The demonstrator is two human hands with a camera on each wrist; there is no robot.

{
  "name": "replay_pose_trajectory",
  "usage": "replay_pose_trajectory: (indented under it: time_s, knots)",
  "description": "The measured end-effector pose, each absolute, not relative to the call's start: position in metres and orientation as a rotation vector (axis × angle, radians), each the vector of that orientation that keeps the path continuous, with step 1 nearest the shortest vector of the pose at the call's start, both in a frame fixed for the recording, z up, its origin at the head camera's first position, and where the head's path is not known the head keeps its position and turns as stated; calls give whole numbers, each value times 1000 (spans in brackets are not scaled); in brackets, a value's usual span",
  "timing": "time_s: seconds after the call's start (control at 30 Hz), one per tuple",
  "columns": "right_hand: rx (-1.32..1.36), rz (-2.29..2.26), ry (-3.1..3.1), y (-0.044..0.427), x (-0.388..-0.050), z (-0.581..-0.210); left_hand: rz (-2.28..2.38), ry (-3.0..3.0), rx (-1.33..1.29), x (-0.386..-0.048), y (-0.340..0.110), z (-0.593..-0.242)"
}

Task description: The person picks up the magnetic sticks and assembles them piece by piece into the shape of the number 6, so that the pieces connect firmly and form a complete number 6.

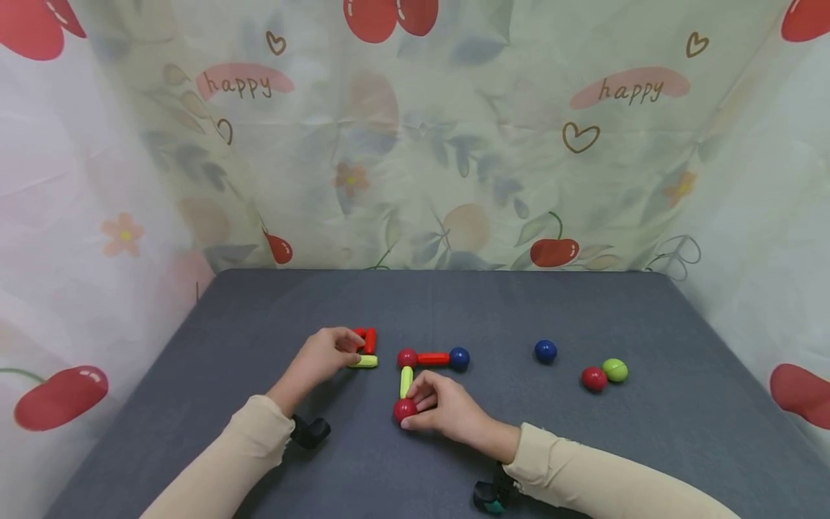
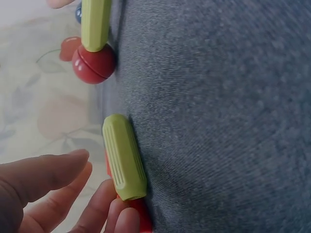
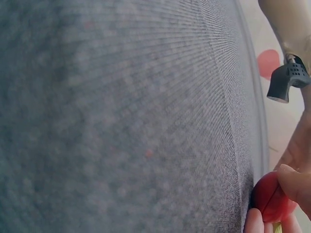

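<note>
Red near ball [image 1: 405, 410] sits at the near end of an L-shaped build mid-desk; I've got the right hand [image 1: 449, 412] on it, pinching it between thumb and fingers. From that ball a yellow-green stick [image 1: 406, 382] runs away from me to the far red ball [image 1: 407, 358]; from there a red stick [image 1: 433, 358] goes right to the end blue ball [image 1: 460, 359]. Left hand [image 1: 326, 353] is left of the build, fingers loosely bent, thumb clear of the loose yellow-green stick [image 1: 367, 361]; can't tell if fingertips touch it. Two red pieces [image 1: 370, 341] lie just beyond that stick, partly hidden by the hand. Off right on the grey desk [image 1: 506, 310] I see a spare blue ball [image 1: 546, 352], plus a spare red ball [image 1: 594, 379] right beside a green ball [image 1: 614, 370]. Printed cloth [image 1: 421, 194] hangs behind.
</note>
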State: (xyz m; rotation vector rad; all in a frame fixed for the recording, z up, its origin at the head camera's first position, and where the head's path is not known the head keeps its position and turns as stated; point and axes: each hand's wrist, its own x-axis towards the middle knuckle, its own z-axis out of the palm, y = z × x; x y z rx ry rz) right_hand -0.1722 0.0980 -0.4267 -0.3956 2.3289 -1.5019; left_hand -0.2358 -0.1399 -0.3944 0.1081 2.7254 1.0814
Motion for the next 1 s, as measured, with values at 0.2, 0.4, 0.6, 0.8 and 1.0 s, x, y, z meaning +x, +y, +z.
replay_pose_trajectory:
  time_s: [0.2, 0.4, 0.6, 0.8, 1.0]
  knots:
    - [-398, -1502, 2325, 98, -173, -426, 1025, 2723, 122, -237, -136, -398]
    - [-402, -1506, 2313, 99, -174, -427, 974, 2743, 94, -238, -130, -401]
    - [-413, -1525, 2313, 98, -171, -425, 929, 2757, 91, -240, -126, -404]
    - [-415, -1535, 2314, 98, -170, -425, 911, 2772, 100, -240, -124, -403]
    - [-416, -1534, 2317, 98, -171, -425, 903, 2767, 87, -239, -123, -402]
